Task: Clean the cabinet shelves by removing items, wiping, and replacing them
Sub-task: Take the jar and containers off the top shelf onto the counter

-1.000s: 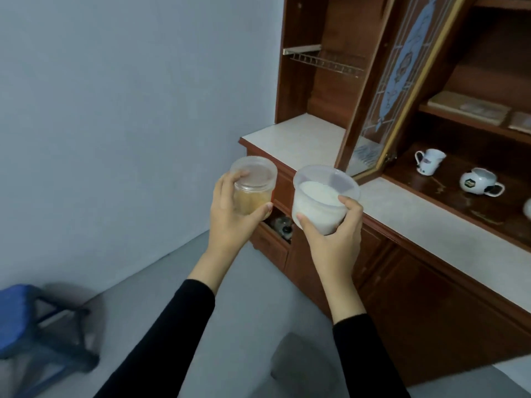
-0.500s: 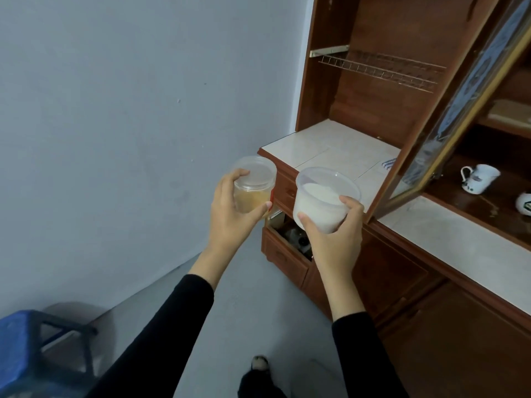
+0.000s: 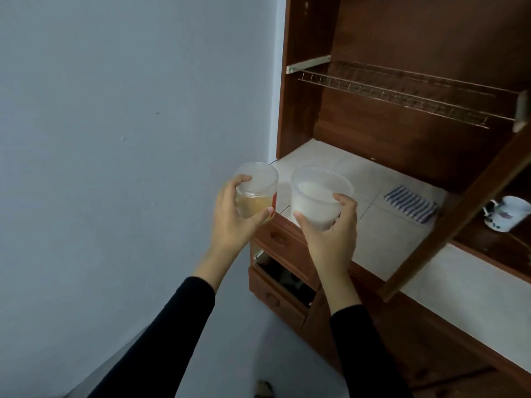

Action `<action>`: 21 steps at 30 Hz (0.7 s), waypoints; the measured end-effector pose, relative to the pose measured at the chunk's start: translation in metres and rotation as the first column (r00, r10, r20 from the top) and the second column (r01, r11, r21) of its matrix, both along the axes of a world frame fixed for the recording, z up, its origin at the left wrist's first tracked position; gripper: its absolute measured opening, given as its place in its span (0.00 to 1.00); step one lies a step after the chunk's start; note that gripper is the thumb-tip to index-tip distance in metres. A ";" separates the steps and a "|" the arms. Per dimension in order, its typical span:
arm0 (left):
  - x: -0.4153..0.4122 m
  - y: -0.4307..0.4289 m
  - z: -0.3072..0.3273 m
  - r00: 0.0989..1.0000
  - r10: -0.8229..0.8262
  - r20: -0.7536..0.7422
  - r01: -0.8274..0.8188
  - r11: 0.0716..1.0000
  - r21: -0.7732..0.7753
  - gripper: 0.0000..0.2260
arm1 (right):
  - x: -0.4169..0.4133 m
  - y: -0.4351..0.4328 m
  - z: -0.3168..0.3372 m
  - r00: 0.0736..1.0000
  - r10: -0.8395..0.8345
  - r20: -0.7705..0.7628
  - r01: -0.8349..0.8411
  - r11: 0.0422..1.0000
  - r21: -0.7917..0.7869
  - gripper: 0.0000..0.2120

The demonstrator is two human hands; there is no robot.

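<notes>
Tiled and bare save a striped cloth (image 3: 409,203) at its right, the cabinet shelf (image 3: 344,165) looks wiped, so replacing seems left: the left hand (image 3: 232,222) grips a tan-filled jar (image 3: 255,193), the right hand (image 3: 330,237) a white-filled tub (image 3: 319,196), both in the air at its near-left corner.

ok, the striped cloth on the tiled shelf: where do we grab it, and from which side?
Pinch the striped cloth at its left edge, from above and front-left. It lies folded flat on the tiled shelf, so only an edge gives purchase, and the open cabinet door crowds its right end. The left hand grips the jar, the right hand the tub; free one first.
</notes>
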State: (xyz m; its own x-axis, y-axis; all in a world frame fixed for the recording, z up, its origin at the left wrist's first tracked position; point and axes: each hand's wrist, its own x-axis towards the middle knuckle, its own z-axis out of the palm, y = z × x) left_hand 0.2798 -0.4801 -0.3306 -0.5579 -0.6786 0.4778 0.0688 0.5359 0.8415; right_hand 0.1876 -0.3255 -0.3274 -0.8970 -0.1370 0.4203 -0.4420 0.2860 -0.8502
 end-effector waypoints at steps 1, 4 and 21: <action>-0.017 -0.010 0.002 1.000 -0.016 0.004 0.016 1.000 0.002 0.31 | -0.016 -0.008 0.002 1.000 -0.011 -0.018 0.011 1.000 0.005 0.37; -0.068 -0.036 0.006 0.998 -0.066 0.015 0.065 0.998 0.016 0.32 | -0.061 -0.027 0.005 0.998 -0.042 -0.056 0.043 0.999 0.033 0.38; -0.270 -0.115 -0.032 0.945 -0.302 0.125 0.303 0.953 0.011 0.32 | -0.200 -0.094 -0.034 0.955 -0.276 0.111 0.277 0.961 0.006 0.36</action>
State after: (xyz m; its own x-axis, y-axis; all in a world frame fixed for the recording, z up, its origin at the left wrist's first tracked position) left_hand 0.0099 -0.5947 -0.3625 -0.7914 -0.4651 0.3967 0.1244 0.5127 0.8495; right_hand -0.0124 -0.4190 -0.3616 -0.9400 0.1263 0.3169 -0.2503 0.3757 -0.8923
